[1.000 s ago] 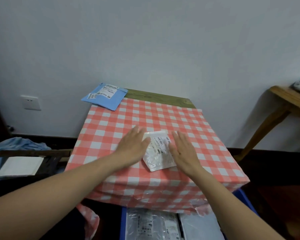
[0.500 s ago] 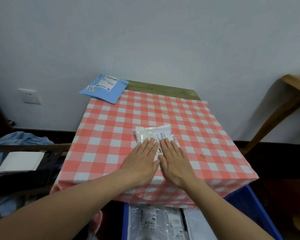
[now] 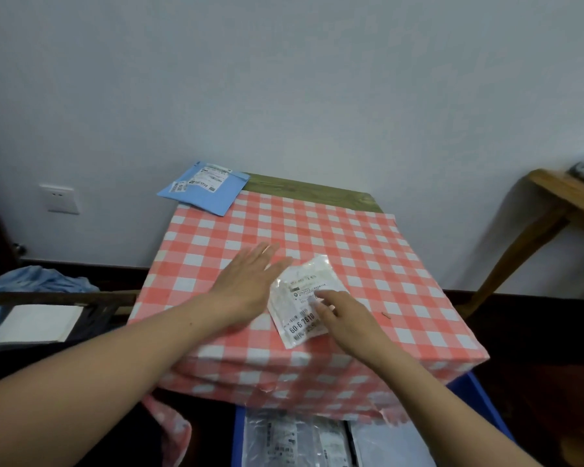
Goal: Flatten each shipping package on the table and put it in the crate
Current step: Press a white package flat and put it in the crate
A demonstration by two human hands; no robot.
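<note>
White mailer (image 3: 300, 298) slants under the right hand (image 3: 348, 318), fingertips pressing.
Neither grips: left hand (image 3: 250, 281) lies flat alongside; crate (image 3: 238, 439) sits below.

Dim, soft light; wide-angle bending at edges, slight blur.

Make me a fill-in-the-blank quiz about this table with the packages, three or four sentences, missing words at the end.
1. The far package, at the left corner of the table, is ___ in colour.
2. The right hand touches the white package; the left hand lies flat on the checked ___ beside it.
3. In all, ___ packages lie on the table.
Missing words: blue; tablecloth; two.
</note>
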